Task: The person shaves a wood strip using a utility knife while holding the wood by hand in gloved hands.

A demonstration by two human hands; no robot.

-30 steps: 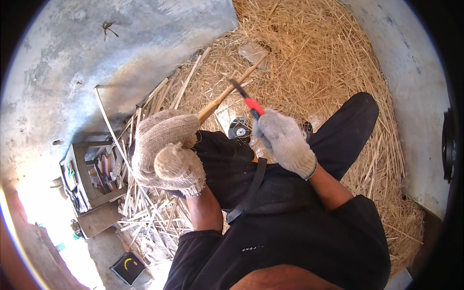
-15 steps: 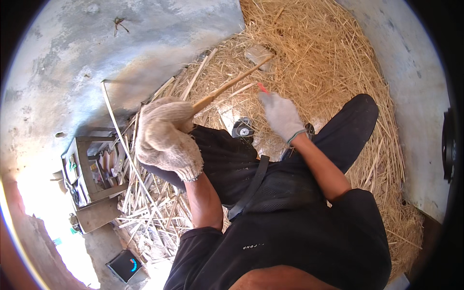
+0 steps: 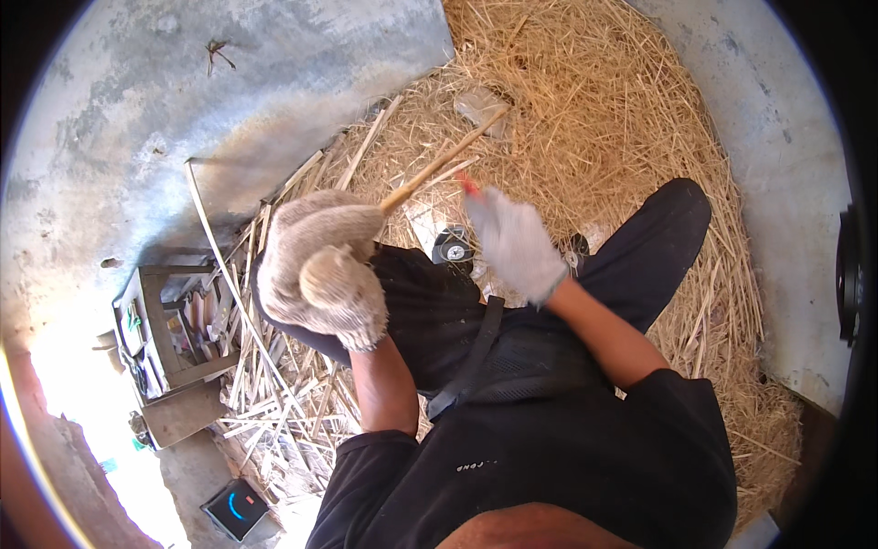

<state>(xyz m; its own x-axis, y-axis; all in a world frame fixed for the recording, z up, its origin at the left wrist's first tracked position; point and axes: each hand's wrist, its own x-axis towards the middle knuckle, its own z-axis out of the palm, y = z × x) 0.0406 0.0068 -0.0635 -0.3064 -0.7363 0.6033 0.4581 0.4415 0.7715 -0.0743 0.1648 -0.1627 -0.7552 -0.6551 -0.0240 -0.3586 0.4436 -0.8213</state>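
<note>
My left hand (image 3: 322,265), in a thick off-white knitted glove, is closed round one end of a slim tan wooden stick (image 3: 444,161). The stick points away to the upper right over the straw. My right hand (image 3: 518,240), in a thinner pale glove with a green cuff edge, is pinched on a small red-ended tool (image 3: 469,186), blurred, its kind unclear. It hovers just right of the stick, apart from the left hand. Beneath and between the hands sits a dark round device with a pale hub (image 3: 454,249).
Loose straw and shavings (image 3: 585,110) cover the floor. Long split strips (image 3: 274,375) lie to the left beside a wooden box of papers and odds and ends (image 3: 174,339). Concrete walls (image 3: 302,82) rise left and right. A dark tablet-like screen (image 3: 235,509) lies lower left.
My right hand has moved left and slightly down with the red-ended tool. My left hand has rolled a little, still gripping the stick.
</note>
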